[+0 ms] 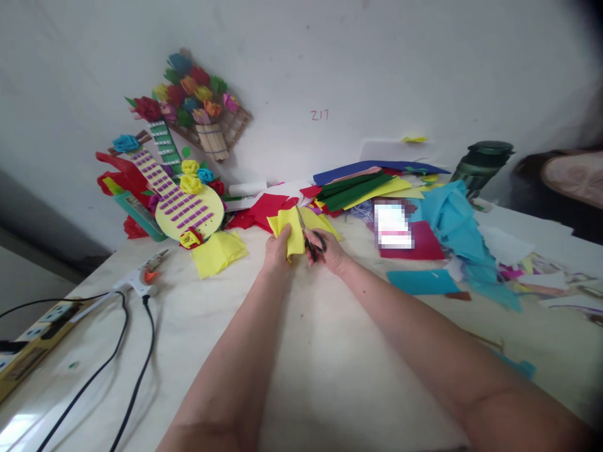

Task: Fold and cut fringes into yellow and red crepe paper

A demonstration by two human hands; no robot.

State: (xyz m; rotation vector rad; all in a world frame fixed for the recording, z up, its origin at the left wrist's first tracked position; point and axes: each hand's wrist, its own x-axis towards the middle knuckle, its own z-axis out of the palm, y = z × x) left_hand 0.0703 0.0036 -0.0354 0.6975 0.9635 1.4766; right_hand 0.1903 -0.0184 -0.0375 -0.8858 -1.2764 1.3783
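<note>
My left hand (277, 250) grips a folded piece of yellow felt (293, 232) and holds it upright above the table. My right hand (327, 250) is closed on a pair of black-handled scissors (311, 242), whose blades point up into the yellow felt's right edge. Both forearms reach out from the bottom of the view to the table's middle.
A second yellow felt piece (217, 252) lies to the left. A paper guitar with flowers (181, 201) leans on the wall. A glue gun (141, 279), black cables and a power strip (32, 339) sit at the left. Coloured felt sheets (367, 185), turquoise cloth (456, 220) and a dark green bottle (480, 164) are at the back right.
</note>
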